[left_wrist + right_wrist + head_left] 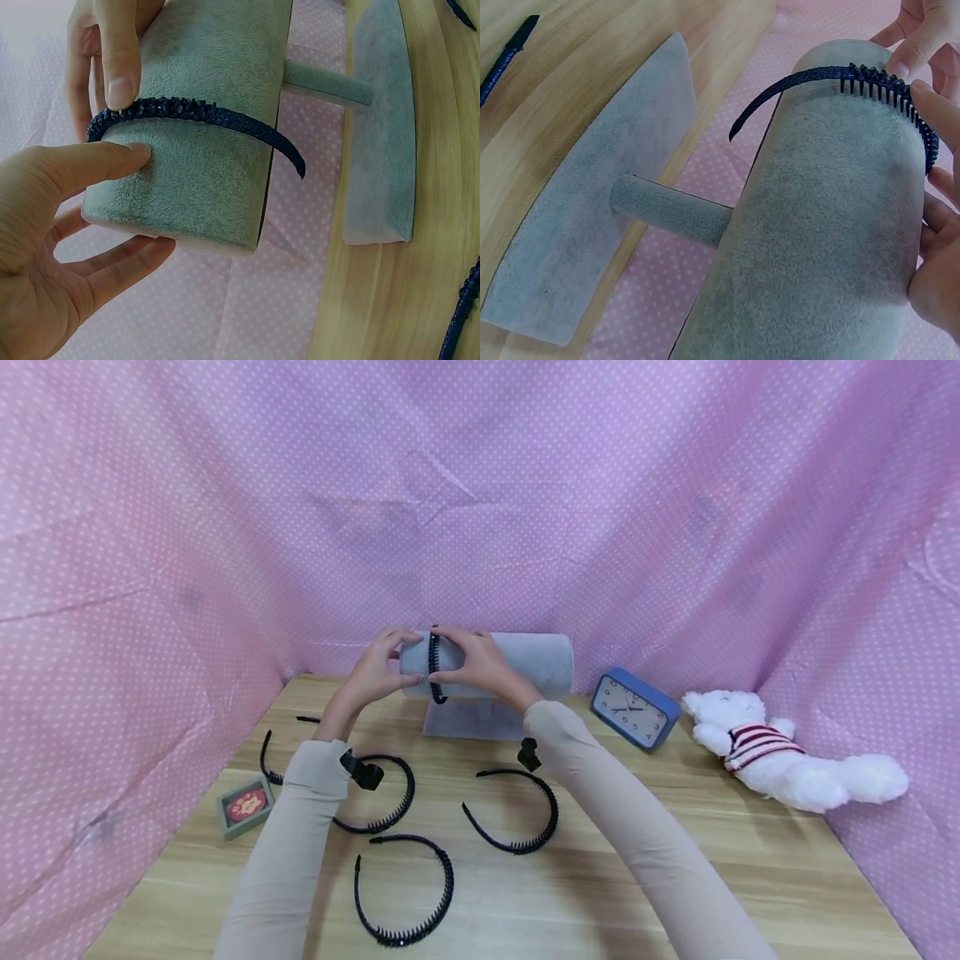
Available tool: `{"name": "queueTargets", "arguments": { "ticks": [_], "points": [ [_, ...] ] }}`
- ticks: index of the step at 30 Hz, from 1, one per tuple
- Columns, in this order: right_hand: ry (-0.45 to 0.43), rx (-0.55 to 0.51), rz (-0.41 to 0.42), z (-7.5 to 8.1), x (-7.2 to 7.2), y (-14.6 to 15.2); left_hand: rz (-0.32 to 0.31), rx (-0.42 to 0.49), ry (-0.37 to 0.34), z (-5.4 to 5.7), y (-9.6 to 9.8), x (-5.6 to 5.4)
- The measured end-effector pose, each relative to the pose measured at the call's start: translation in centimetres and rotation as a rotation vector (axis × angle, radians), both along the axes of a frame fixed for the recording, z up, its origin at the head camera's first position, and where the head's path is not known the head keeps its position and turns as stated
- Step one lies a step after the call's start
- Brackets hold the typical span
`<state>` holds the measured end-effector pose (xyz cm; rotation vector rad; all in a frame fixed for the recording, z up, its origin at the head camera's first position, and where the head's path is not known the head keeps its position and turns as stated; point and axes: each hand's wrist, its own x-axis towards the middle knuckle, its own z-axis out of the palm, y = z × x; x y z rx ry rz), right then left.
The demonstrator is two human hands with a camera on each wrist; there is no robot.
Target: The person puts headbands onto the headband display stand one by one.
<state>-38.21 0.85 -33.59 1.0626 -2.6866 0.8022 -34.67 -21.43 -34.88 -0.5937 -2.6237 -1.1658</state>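
With our right hand (480, 660) we pinch the band (172, 112) between thumb and fingers, probably to keep it from sliding on the roll (532, 656). Our left hand (375, 668) cups the roll's left end, thumb on the near side just beside the band; this seems meant to steady the roll. The band straddles the roll near that left end, one tip reaching down past it. It looks dark navy, nearly black, with a knobbly, glittering back, comb-like teeth pointing right along the roll, and a tapered tip. A post (679, 214) holds the roll above its base (450, 720), which presumably leaves room below for the tip. Nearer on the table (622, 877) lie other bands (450, 885), apart from one another, with a plaque (245, 806) to the left; to the right we see a clock (637, 708), then a white bear (802, 768).
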Motion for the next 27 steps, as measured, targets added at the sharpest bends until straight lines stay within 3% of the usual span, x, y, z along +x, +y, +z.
{"name": "queueTargets", "arguments": {
  "ticks": [9,15,21,27],
  "points": [
    [-0.033,-0.001,0.033,0.3,0.8,1.0,0.004,0.005,-0.036,0.3,0.1,0.1],
    [-0.030,-0.027,0.126,0.5,1.5,2.3,0.023,0.011,-0.074,0.3,0.1,0.0],
    [0.048,0.081,0.195,0.6,2.5,4.6,0.025,0.026,-0.078,0.4,0.0,-0.2],
    [0.099,0.165,0.237,-0.3,3.8,7.7,0.026,0.036,-0.082,0.3,-0.3,-0.4]
  ]
}}
